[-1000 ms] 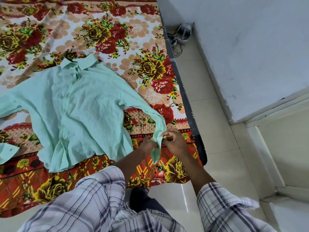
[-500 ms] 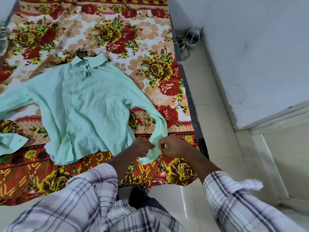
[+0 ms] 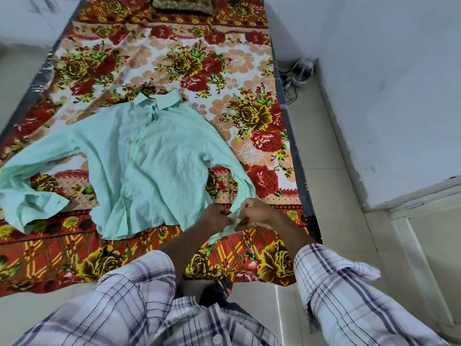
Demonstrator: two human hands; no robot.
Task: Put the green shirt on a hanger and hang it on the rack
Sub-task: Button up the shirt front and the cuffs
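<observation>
The bed, under its red-and-yellow floral sheet, fills most of my view. The green shirt lies on it, front up and spread flat, nearer the bed's foot than its head, with the collar pointing to the head. It is pale mint and creased all over, and the front is closed down the middle. One sleeve stretches to the bed's left side and folds back on itself. The other bends along the bed's right side down to the foot edge.

There my left hand and right hand meet. The fingers of both are curled in, pinching that sleeve's cuff between them.

Compared with half a second ago, the shirt lies the same and both hands keep their pinch on the cuff. More of the bed's head shows, with a dark patterned pillow.

My knuckles hide the cuff's fastening. The other sleeve runs to the picture's left border, so I cannot tell whether part of it is cut off.
</observation>
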